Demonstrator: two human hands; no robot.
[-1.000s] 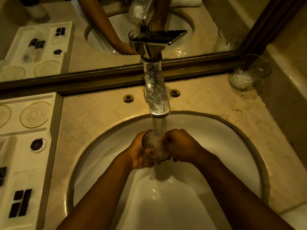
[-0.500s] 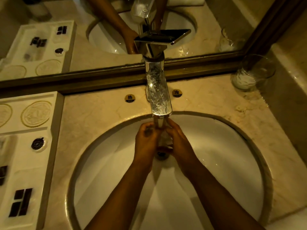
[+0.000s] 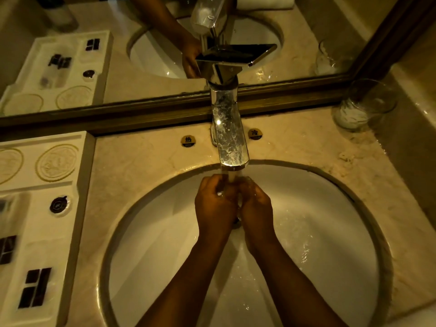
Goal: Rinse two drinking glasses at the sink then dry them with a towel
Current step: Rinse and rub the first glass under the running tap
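Both my hands are together under the chrome faucet [image 3: 230, 138], where water runs down onto them. My left hand [image 3: 215, 206] and my right hand [image 3: 257, 208] are cupped round a clear drinking glass [image 3: 238, 204]. Only a wet glint of it shows between my palms; the rest is hidden. All of this is over the white sink basin [image 3: 318, 232]. A second drinking glass [image 3: 364, 106] stands upright on the counter at the back right, with something white inside it.
A white amenity tray [image 3: 42, 208] with small dark items fills the counter on the left. Round hot [image 3: 188, 140] and cold [image 3: 255, 133] labels flank the faucet. A framed mirror [image 3: 141, 107] runs along the back, and a wall [image 3: 415, 138] closes the right side.
My hands have moved from the basin's middle up to right under the spout and closed together. The glass, plainly seen a second ago, is now almost hidden between them.
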